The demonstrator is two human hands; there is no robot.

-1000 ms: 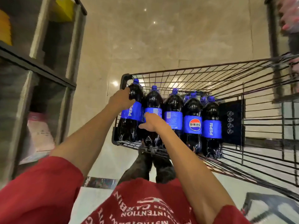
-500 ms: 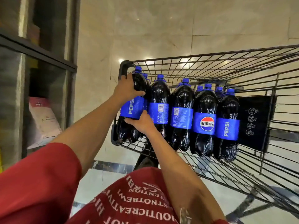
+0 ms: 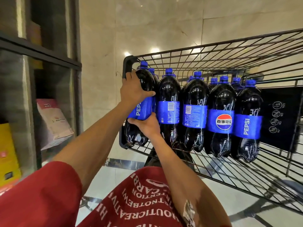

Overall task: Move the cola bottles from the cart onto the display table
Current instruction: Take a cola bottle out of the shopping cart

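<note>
Several large cola bottles with blue caps and blue labels stand in rows inside a black wire cart point(image 3: 246, 51). The leftmost front bottle point(image 3: 142, 108) is tilted toward me. My left hand point(image 3: 133, 90) grips its upper shoulder, thumb across the front. My right hand point(image 3: 147, 124) grips the same bottle below the label, fingers curled under it. Beside it stands a second bottle point(image 3: 168, 105), then a third point(image 3: 194, 108), then more to the right. The display table is not in view.
A dark shelving unit point(image 3: 39, 54) stands at the left, holding a pink-and-white package point(image 3: 52, 122) and a yellow box point(image 3: 8, 153). Beige tiled floor lies beyond the cart. A black sign panel point(image 3: 278, 118) hangs inside the cart at the right.
The view has swung closer to the cart. My right hand has shifted from the second bottle to under the leftmost bottle's label, and that bottle now leans toward me.
</note>
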